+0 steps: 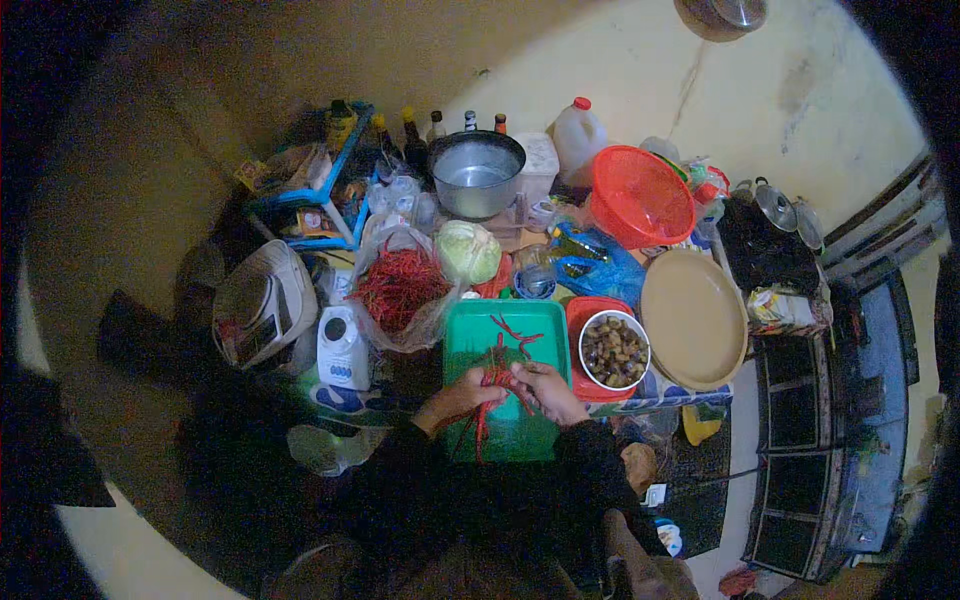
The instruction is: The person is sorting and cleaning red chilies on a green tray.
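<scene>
My left hand (466, 397) grips a bunch of thin red chillies (481, 435), some hanging down past the fingers. My right hand (547, 391) pinches at the top of the same bunch, close to the left thumb; which chilli it has hold of is too small to tell. Both hands are over a green plastic tray (459, 322). A few loose red chillies (517, 334) lie at the tray's far end. Left of the tray, a clear plastic bag (401, 341) is heaped with more red chillies (397, 289).
Behind the tray sit a cabbage (469, 251) and a metal pot (478, 176). On the right are a bowl of brown chunks (615, 351), a round tan tray (694, 319) and a red basin (643, 199). A white appliance (343, 349) stands on the left.
</scene>
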Demonstrator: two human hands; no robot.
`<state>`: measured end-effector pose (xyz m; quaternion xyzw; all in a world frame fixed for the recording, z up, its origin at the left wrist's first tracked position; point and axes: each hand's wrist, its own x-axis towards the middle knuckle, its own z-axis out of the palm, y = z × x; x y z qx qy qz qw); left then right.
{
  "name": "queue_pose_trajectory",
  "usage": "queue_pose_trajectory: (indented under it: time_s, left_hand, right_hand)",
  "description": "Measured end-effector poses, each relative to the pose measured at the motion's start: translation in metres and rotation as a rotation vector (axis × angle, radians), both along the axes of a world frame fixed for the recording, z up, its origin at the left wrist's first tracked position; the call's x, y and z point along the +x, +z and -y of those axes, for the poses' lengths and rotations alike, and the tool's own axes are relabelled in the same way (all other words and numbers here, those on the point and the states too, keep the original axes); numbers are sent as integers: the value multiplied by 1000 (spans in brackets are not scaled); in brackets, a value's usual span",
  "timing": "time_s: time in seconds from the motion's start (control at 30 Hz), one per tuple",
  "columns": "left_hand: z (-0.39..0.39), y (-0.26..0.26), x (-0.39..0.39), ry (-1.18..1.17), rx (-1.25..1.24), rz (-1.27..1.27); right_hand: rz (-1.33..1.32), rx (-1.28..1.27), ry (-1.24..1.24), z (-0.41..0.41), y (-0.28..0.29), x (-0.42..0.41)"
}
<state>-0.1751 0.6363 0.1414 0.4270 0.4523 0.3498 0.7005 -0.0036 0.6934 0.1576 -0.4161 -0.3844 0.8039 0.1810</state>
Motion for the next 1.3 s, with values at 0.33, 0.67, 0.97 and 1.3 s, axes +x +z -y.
queue_pose_trajectory:
  time_s: [0.33,0.67,0.97,1.3]
  left_hand:
    - [-1,12,4,-7,118,98]
    - [3,-17,6,46,135,-84]
    - [11,-27,5,127,76,11]
    - [19,-42,8,113,126,5]
  right_hand:
    - [-345,-369,-182,-2,-21,5]
    - [759,1220,-85,-3,-23,-3]
    - [-105,-98,-98,-12,16,8]
    - [230,467,359,-9,12,3]
